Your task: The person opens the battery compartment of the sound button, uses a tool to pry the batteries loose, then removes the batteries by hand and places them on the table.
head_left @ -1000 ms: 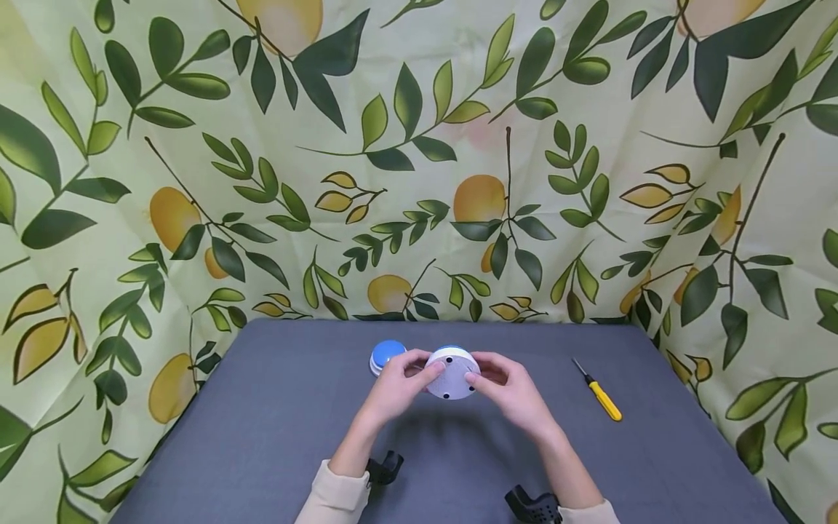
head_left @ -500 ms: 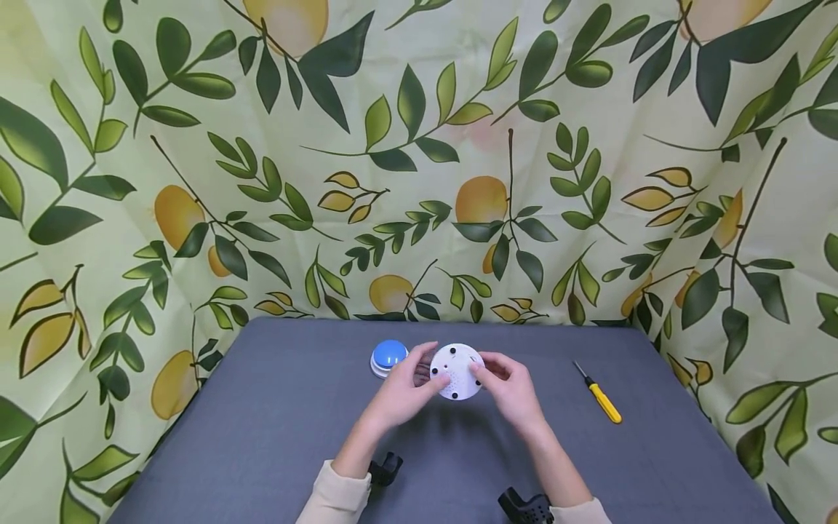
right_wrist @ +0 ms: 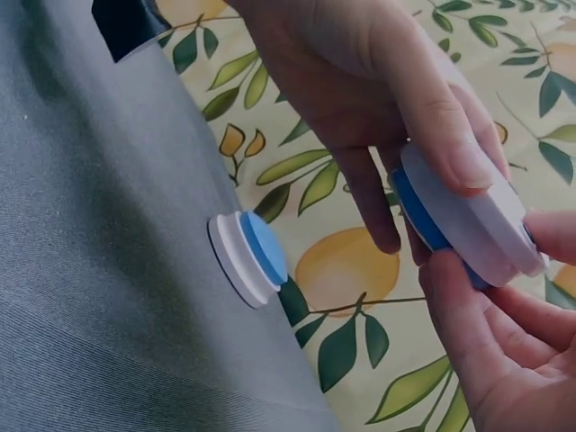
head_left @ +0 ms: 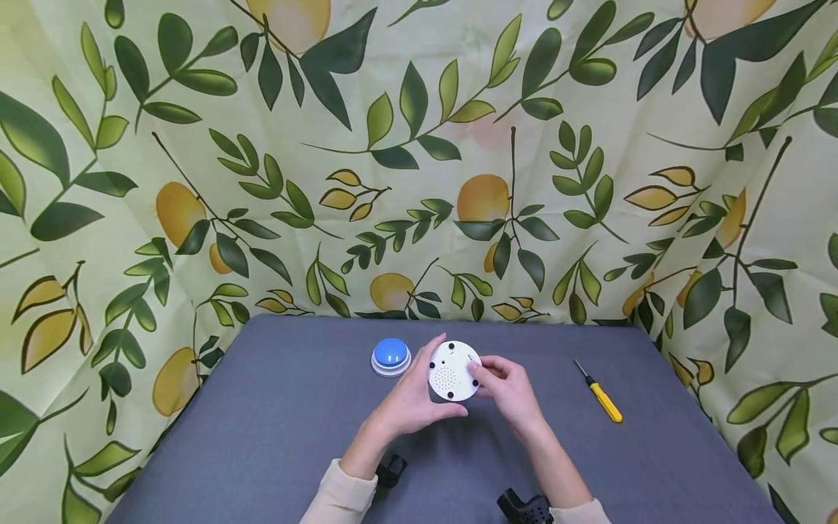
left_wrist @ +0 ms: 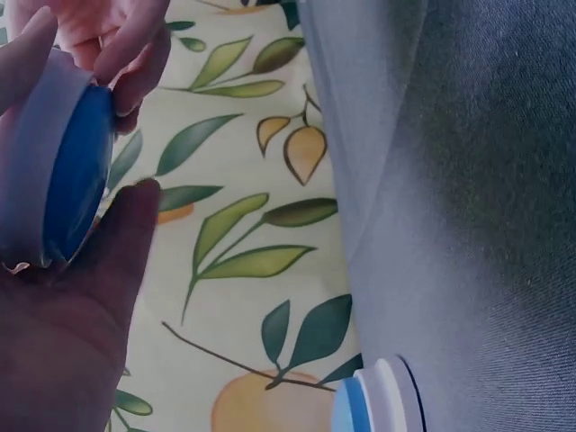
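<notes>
A round push button [head_left: 453, 371] with a white base and blue dome is held up above the table. Its underside faces the head camera, showing a cluster of small holes, several black feet and a slot. My right hand [head_left: 509, 387] pinches it at the right edge, thumb on the underside and fingers on the blue dome [right_wrist: 417, 210]. The left hand [head_left: 409, 399] is spread around the left side with straight fingers along the rim, its thumb extended below the base. In the left wrist view the blue dome [left_wrist: 83, 171] faces the left palm's side.
A second blue-and-white push button [head_left: 390, 354] stands dome up on the grey table [head_left: 294, 407], just left of the hands. A screwdriver [head_left: 604, 399] with a yellow handle lies to the right. Patterned cloth [head_left: 419, 182] hangs behind and at both sides.
The held button has turned so its underside faces the head camera more squarely. My left thumb has come off the underside and dropped below it; the right hand keeps its pinch.
</notes>
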The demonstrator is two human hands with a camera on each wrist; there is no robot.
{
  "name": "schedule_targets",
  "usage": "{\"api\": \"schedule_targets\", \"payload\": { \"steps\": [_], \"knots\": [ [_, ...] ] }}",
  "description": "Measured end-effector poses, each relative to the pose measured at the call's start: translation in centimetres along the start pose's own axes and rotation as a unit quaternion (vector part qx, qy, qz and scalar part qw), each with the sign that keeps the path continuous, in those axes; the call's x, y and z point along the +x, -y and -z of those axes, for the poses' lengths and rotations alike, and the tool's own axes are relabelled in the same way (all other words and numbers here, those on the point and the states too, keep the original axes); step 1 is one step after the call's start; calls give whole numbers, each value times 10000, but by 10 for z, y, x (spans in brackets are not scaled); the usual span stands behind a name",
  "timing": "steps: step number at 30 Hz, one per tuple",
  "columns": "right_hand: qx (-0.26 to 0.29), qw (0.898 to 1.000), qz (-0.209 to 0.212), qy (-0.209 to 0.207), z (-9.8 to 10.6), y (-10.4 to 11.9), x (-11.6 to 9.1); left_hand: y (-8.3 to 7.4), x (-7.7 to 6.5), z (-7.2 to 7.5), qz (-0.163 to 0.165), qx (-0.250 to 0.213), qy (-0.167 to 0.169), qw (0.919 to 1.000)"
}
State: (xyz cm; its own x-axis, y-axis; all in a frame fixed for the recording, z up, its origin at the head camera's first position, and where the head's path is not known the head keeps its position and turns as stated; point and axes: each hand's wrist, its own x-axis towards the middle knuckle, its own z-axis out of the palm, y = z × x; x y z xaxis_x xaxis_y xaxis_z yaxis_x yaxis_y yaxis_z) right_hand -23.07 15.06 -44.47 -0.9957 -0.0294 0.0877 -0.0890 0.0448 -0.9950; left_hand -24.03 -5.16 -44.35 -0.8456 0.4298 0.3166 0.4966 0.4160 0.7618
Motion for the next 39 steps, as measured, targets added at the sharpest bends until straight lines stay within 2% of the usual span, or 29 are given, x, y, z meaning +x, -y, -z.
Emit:
{"api": "schedule_targets", "payload": {
  "steps": [5,12,17,20,26,33,39],
  "knots": [
    [-77,9999,28,97,-1,3,-2,2,1,-3,-39,-164,-300,9994],
    [-27,9962,732,-474,-2,7,-5,3,1,-6,13,-18,-645,9979],
    [-570,9902,1016,-765,-6,6,-7,0,1,-11,17,158,-758,9970],
    [-834,9878,1008,-839,-8,5,-8,-3,1,-13,25,222,-762,9968],
    [-926,9874,971,-841,-12,6,-9,-2,1,-15,-53,372,-838,9958],
    [-846,9890,768,-944,-16,5,-10,-1,2,-18,-81,562,-889,9944],
    [-639,9913,534,-1019,-20,0,-7,0,2,-20,-232,770,-968,9921]
  ]
}}
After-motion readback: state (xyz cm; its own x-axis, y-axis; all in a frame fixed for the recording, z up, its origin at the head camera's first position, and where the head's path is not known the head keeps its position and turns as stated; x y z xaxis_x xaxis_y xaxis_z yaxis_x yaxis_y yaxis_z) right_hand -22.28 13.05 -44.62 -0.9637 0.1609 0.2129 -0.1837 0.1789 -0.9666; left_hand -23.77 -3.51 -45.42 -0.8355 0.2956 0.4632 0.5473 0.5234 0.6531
